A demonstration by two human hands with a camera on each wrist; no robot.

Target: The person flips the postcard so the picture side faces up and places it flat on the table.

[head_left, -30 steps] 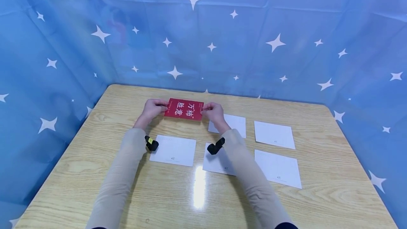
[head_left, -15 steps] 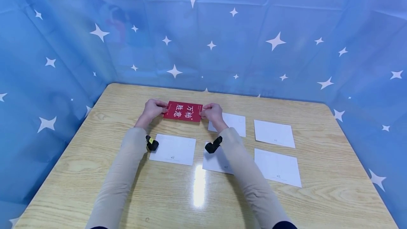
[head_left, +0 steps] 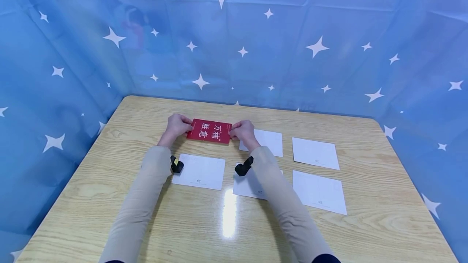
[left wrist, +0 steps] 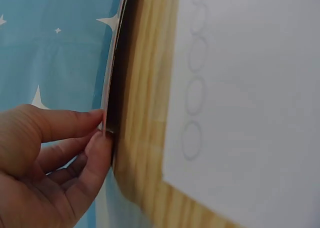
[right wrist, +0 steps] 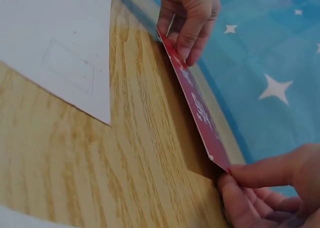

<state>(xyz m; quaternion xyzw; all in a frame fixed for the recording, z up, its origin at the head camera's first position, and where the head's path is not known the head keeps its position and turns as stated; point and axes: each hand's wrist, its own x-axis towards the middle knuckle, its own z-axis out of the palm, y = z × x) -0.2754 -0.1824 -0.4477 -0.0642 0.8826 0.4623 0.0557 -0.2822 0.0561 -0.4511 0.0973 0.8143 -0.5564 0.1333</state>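
A red postcard (head_left: 209,131) with white printed characters is held by both my hands near the back of the table. My left hand (head_left: 178,125) pinches its left edge between thumb and fingers; the left wrist view shows this pinch (left wrist: 102,120) close up. At the opposite edge, my right hand (head_left: 244,130) does the same. In the right wrist view, the postcard (right wrist: 192,100) is slightly tilted, with a shadow beneath it and a gap above the wood. Its underside is hidden. Nearest to my left forearm lies a white postcard (head_left: 199,172), blank side with small print up.
More white postcards lie on the wooden table (head_left: 380,165): one behind my right wrist (head_left: 272,141), one partly under my right forearm (head_left: 248,188), and two at the right, back (head_left: 316,153) and front (head_left: 319,192). A blue star-patterned curtain (head_left: 248,68) rises behind the table.
Both hands have brought the red postcard slightly down and toward me, a little to the left. The grip at both edges stays the same. The white postcards have not moved.
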